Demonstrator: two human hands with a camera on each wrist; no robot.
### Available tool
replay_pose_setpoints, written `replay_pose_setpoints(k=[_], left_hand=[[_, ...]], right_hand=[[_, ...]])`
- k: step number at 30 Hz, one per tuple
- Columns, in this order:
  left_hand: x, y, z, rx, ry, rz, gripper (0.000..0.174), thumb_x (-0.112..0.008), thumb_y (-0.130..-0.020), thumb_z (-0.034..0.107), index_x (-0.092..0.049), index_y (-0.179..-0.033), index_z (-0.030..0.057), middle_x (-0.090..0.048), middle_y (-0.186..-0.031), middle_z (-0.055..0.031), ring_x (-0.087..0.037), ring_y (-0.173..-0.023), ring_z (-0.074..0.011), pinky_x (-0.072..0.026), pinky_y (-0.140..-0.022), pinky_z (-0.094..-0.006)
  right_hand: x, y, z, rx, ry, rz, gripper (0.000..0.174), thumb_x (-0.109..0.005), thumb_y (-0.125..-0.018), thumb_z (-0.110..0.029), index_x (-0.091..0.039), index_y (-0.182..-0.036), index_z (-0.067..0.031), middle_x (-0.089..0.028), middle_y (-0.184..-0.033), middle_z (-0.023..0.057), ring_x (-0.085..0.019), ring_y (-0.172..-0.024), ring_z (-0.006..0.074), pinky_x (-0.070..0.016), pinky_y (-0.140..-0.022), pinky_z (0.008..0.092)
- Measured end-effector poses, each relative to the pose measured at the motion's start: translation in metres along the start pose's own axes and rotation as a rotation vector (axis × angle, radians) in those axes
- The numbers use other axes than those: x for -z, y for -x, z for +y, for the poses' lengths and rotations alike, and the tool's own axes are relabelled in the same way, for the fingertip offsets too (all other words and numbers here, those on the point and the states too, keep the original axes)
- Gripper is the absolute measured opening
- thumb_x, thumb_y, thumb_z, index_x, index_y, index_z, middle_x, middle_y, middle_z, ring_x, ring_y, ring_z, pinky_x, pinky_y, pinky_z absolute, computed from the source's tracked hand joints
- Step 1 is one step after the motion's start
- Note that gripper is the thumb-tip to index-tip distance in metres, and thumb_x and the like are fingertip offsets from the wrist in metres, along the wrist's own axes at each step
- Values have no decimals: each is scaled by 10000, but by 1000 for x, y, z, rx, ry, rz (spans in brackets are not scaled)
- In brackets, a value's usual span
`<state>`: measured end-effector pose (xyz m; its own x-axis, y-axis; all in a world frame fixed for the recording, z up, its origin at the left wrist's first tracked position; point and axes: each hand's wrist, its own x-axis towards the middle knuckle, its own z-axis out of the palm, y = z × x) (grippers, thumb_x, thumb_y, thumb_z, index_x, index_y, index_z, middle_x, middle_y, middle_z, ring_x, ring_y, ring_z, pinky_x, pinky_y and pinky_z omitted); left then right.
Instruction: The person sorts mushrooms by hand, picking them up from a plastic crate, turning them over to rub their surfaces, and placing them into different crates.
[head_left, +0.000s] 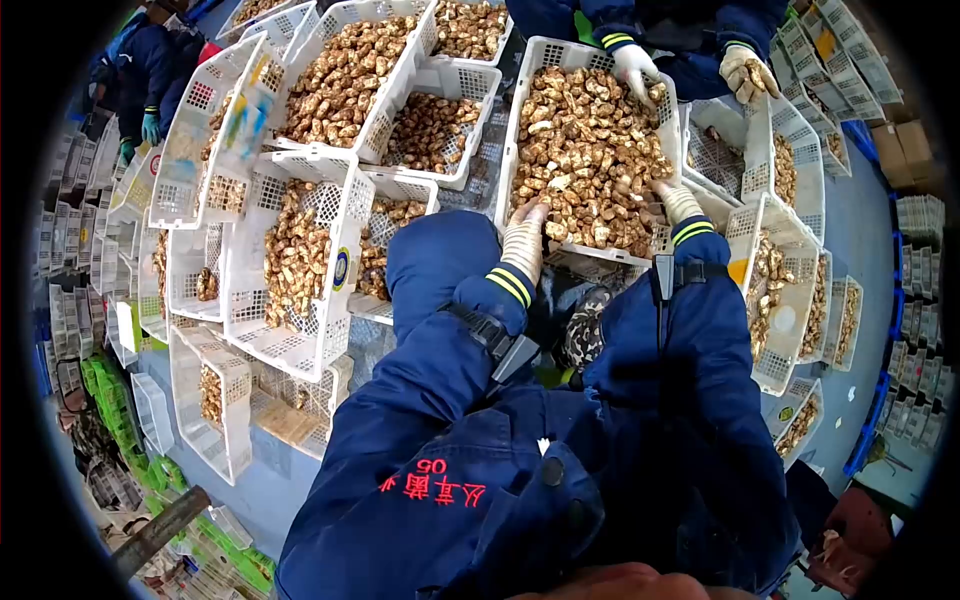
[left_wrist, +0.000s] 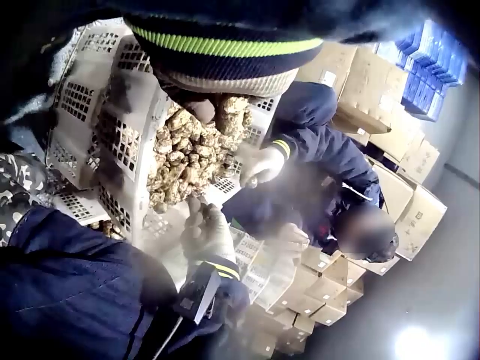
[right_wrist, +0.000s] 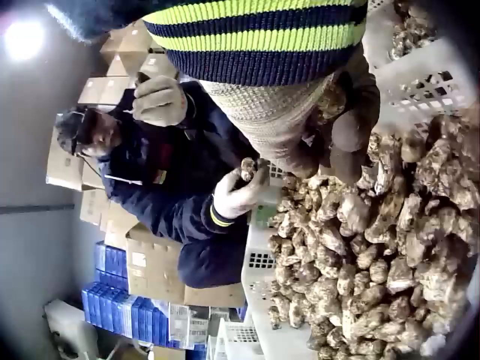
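Note:
A white perforated crate (head_left: 508,165) heaped with brown-and-white knobbly mushrooms (head_left: 580,150) stands in front of me. My left hand (head_left: 525,240), in a pale glove, lies at the crate's near left side with its fingertips at the mushrooms. In the left wrist view the cuff hides most of this hand, and I cannot tell whether its fingers close on anything. At the near right side is my gloved right hand (head_left: 682,203). In the right wrist view its dark fingers (right_wrist: 349,135) curl around a mushroom (right_wrist: 330,101), just over the heap.
Opposite, another person's gloved hands (head_left: 635,70) work at the far right corner, one holding a mushroom (right_wrist: 247,169). More mushroom crates (head_left: 340,270) crowd the left, and tilted ones (head_left: 785,290) stand at right. Cardboard boxes (right_wrist: 142,262) are stacked behind that person.

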<state>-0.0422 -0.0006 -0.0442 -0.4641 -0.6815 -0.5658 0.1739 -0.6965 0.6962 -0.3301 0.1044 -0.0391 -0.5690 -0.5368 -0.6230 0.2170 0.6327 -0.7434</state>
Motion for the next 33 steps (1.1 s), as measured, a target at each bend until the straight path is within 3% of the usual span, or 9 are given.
replay_pose_setpoints(k=[3, 11, 15, 19, 21, 23, 28, 30, 33], left_hand=[[-8, 14, 11, 80, 31, -3, 384, -581, -868, 284, -542, -1202, 97, -588, -1060, -45, -572, -891, -177, -482, -662, -326], [-3, 6, 4, 79, 27, -17, 380, -567, -880, 255, -536, -1217, 83, -596, -1069, -56, -579, -914, -183, -492, -697, -328], [-3, 3, 2, 96, 31, -17, 393, -579, -870, 254, -529, -1222, 86, -592, -1080, -59, -585, -896, -185, -487, -688, -346], [2, -7, -12, -15, 26, 14, 390, -585, -865, 249, -533, -1211, 78, -595, -1053, -58, -589, -870, -184, -501, -657, -330], [-1, 1, -1, 39, 49, -11, 384, -584, -866, 244, -535, -1207, 74, -598, -1043, -59, -591, -862, -185, -504, -663, -331], [-1, 3, -2, 56, 60, -41, 375, -582, -870, 237, -538, -1202, 69, -603, -1027, -60, -595, -849, -186, -511, -673, -332], [-1, -5, -7, 17, 12, 16, 368, -568, -882, 230, -531, -1209, 66, -605, -1019, -65, -599, -850, -186, -509, -686, -323], [-1, 0, -4, 55, 37, -6, 372, -567, -884, 231, -527, -1214, 65, -605, -1016, -68, -599, -851, -187, -509, -693, -324], [3, -7, -12, 36, 20, -25, 384, -563, -884, 238, -518, -1224, 66, -605, -1015, -72, -595, -856, -182, -503, -680, -325]], right_hand=[[15, -24, 18, 279, 567, 326, 329, -535, -852, -264, -628, -1099, -68, -656, -927, 146, -629, -783, 220, -502, -699, 323], [-22, -27, 12, 17, 1107, 187, 512, -503, -816, -342, -523, -1273, -113, -550, -1230, 212, -513, -1162, 343, -375, -1011, 390], [-33, -38, 25, 0, 1141, 169, 564, -502, -811, -380, -502, -1294, -90, -535, -1266, 201, -522, -1154, 331, -385, -989, 395], [-28, -9, 6, 87, 200, -91, 383, -507, -840, -314, -643, -1106, -73, -639, -1083, 174, -603, -994, 283, -458, -859, 351], [-27, -9, 2, 446, 668, 60, 369, -488, -854, -326, -650, -1103, -105, -647, -1063, 167, -610, -981, 280, -459, -868, 351], [-33, -3, 1, 366, 896, 293, 361, -524, -853, -303, -622, -1151, -123, -659, -1032, 157, -607, -1003, 293, -454, -895, 358], [-64, 9, -14, 395, 840, 35, 524, -569, -849, -275, -433, -1324, -101, -531, -1245, 206, -558, -1082, 332, -445, -932, 380], [-75, 18, -16, 381, 1272, 53, 617, -528, -869, -354, -333, -1368, -48, -530, -1235, 159, -538, -1058, 311, -429, -946, 380], [-66, -63, 27, 120, 721, 97, 513, -591, -838, -322, -486, -1266, -60, -575, -1178, 178, -571, -1025, 325, -447, -919, 376]])
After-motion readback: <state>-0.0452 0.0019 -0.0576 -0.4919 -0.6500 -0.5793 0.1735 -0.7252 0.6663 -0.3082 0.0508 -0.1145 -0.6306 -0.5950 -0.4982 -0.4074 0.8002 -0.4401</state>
